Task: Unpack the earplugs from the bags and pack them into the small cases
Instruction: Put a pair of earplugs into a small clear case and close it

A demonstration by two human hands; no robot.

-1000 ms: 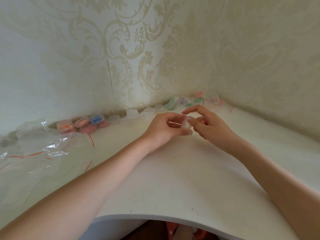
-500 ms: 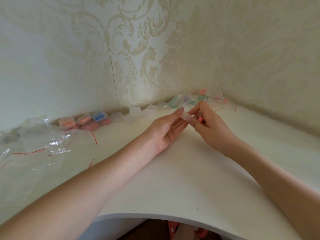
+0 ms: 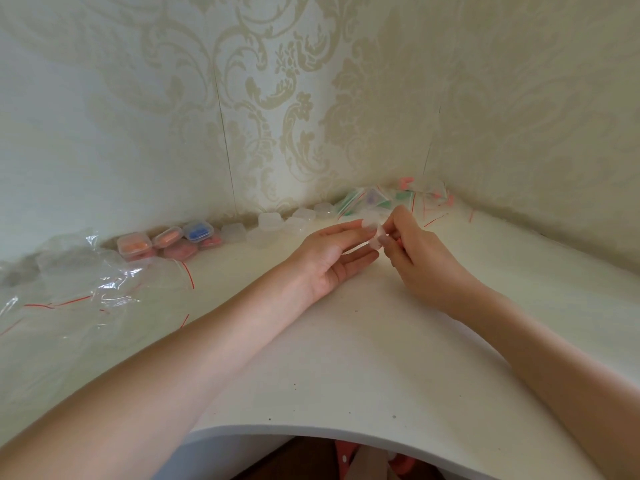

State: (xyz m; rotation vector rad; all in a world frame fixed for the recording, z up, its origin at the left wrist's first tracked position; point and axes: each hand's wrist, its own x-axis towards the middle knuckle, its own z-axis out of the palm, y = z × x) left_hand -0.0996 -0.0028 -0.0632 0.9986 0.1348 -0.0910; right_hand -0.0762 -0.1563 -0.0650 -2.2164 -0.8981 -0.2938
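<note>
A clear small case (image 3: 375, 237) sits mid-frame, pinched by the right hand (image 3: 414, 258); the left hand (image 3: 332, 258) lies open, fingertips touching it. Filled cases (image 3: 166, 239) at left; empty cases (image 3: 277, 225) and full bags (image 3: 374, 199) on the counter (image 3: 346, 358) remain.

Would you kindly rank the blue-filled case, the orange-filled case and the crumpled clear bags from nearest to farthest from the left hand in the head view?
1. blue-filled case, by the wall, to the left of the left hand.
2. orange-filled case, further left along the same row.
3. crumpled clear bags, farthest, at the table's left edge.
</note>
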